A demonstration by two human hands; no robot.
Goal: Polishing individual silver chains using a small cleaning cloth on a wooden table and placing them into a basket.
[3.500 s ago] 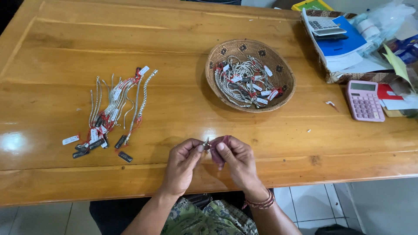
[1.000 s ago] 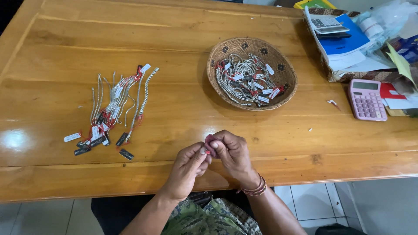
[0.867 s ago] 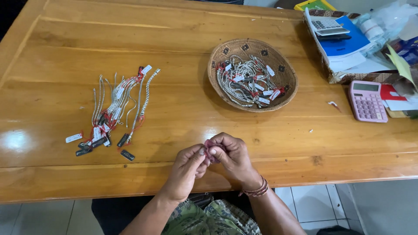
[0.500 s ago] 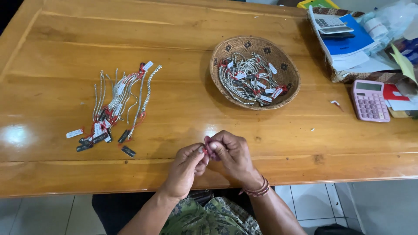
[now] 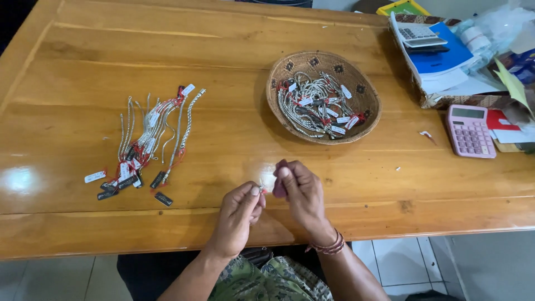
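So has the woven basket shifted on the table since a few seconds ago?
No. The woven basket sits just as far left of the pink calculator, on the same stretch of table; only the camera view moved.

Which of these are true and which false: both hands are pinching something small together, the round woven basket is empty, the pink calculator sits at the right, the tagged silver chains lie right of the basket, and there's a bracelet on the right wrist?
1. Left hand and right hand meet over a small item: true; the item itself is too small to identify.
2. Round woven basket is empty: false; it holds silver chains with tags.
3. Pink calculator lies at the table's right: true.
4. Loose pile of tagged silver chains lies right of the basket: false; it lies left.
5. Beaded bracelet on the right wrist: true.
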